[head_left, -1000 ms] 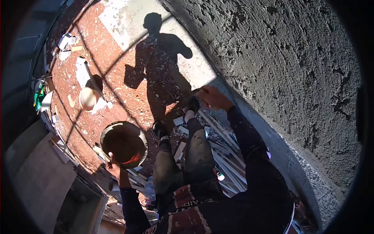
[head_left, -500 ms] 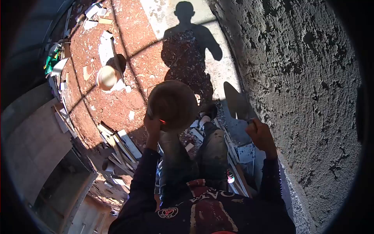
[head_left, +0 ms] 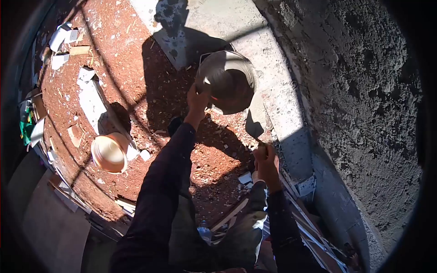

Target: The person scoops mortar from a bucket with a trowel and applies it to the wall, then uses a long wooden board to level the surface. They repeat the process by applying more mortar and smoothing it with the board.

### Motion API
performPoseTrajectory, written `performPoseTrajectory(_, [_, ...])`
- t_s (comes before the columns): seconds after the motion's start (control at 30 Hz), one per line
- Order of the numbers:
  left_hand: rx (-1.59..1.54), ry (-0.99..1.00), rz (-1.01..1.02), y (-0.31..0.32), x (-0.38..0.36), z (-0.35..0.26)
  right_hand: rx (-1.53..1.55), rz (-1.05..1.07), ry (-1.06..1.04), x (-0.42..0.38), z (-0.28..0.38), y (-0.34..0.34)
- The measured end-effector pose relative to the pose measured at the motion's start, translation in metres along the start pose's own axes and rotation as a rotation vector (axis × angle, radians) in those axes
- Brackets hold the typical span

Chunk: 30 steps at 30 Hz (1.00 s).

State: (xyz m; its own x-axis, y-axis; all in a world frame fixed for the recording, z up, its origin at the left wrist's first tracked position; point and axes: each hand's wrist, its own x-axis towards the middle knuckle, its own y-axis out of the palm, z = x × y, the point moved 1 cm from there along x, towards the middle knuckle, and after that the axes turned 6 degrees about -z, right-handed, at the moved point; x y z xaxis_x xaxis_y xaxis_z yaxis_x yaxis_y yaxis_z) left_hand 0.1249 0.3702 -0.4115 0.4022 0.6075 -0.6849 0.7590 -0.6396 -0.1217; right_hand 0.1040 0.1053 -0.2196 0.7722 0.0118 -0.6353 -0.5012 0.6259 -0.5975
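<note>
Gripping a round, grey bucket [head_left: 217, 66] by its edge was the left hand [head_left: 198, 103]; the right hand [head_left: 266, 160] clasped a pointed metal trowel [head_left: 256, 122].

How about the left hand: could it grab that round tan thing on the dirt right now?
Probably not as things stand: the left hand is busy holding the bucket. It would have to let go first, though nothing seems to cover the round tan thing itself.

A rough cement-coated wall [head_left: 355, 100] rises beside a pale concrete strip [head_left: 277, 88] at a sunlit building site, where red dirt [head_left: 129, 68] is strewn with broken scraps [head_left: 59, 61] and loose boards [head_left: 231, 214], and a bucket [head_left: 216, 70] and trowel [head_left: 256, 119] are in hand.
</note>
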Motion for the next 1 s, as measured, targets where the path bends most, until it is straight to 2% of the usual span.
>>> performPoseTrajectory(0.03, [-0.124,-0.056,0.042,0.002,0.024,-0.028,0.175,-0.053,0.147,0.002,0.017,0.013])
performPoseTrajectory(0.07, [-0.145,-0.009,-0.01,0.009,0.053,-0.047,0.211,-0.056,0.174,0.006,0.028,0.024])
performPoseTrajectory(0.17, [-0.291,-0.06,0.062,0.025,0.135,-0.099,0.321,-0.064,0.107,0.025,0.025,0.066])
performPoseTrajectory(0.23, [-0.406,0.026,0.233,0.025,0.165,-0.114,0.304,-0.024,0.143,0.039,0.04,0.08])
performPoseTrajectory(0.3, [-0.246,-0.018,0.183,0.02,0.157,-0.111,0.322,0.023,0.156,0.052,0.057,0.104])
performPoseTrajectory(0.33, [-0.082,-0.037,0.273,0.009,0.14,-0.112,0.456,0.038,0.174,0.057,0.075,0.113])
performPoseTrajectory(0.37, [-0.043,-0.011,0.387,-0.008,0.128,-0.092,0.382,0.056,0.113,0.066,0.082,0.121])
performPoseTrajectory(0.4, [0.011,0.09,0.381,-0.027,0.108,-0.069,0.299,0.092,0.046,0.077,0.087,0.129])
performPoseTrajectory(0.47, [0.105,0.071,0.264,-0.079,0.054,-0.022,0.385,0.194,0.027,0.105,0.091,0.157])
performPoseTrajectory(0.5, [0.26,-0.025,0.216,-0.114,0.028,-0.004,0.244,0.243,-0.042,0.122,0.093,0.173])
performPoseTrajectory(0.53, [0.161,-0.053,0.1,-0.144,0.004,0.034,0.104,0.265,-0.121,0.141,0.097,0.185])
performPoseTrajectory(0.6, [0.229,-0.164,-0.093,-0.211,-0.045,0.079,-0.109,0.285,-0.531,0.189,0.109,0.21])
performPoseTrajectory(0.67, [0.303,-0.382,-0.164,-0.279,-0.088,0.1,-0.205,0.339,-0.325,0.22,0.152,0.231])
performPoseTrajectory(0.73, [0.355,-0.376,-0.252,-0.337,-0.133,0.126,-0.262,0.209,-0.745,0.255,0.174,0.244])
performPoseTrajectory(0.77, [0.377,-0.342,-0.232,-0.366,-0.154,0.156,-0.293,0.202,-0.739,0.267,0.19,0.247])
performPoseTrajectory(0.8, [0.395,-0.452,-0.258,-0.381,-0.172,0.14,-0.326,0.168,-0.734,0.272,0.204,0.24])
performPoseTrajectory(0.83, [0.419,-0.468,-0.243,-0.399,-0.188,0.143,-0.564,-0.014,-0.855,0.267,0.213,0.232])
performPoseTrajectory(0.87, [0.301,-0.599,-0.291,-0.415,-0.208,0.157,-0.792,-0.185,-0.955,0.264,0.215,0.231])
performPoseTrajectory(0.9, [0.33,-0.667,-0.319,-0.422,-0.222,0.134,-0.722,-0.151,-0.819,0.266,0.204,0.223])
performPoseTrajectory(0.93, [0.381,-0.635,-0.31,-0.432,-0.236,0.13,-0.636,-0.107,-0.689,0.261,0.185,0.218])
performPoseTrajectory(0.97, [0.34,-0.672,-0.308,-0.437,-0.248,0.119,-0.561,-0.067,-0.837,0.248,0.166,0.205])
performPoseTrajectory(1.0, [0.292,-0.698,-0.315,-0.436,-0.25,0.105,-0.541,0.118,-0.743,0.232,0.157,0.187])
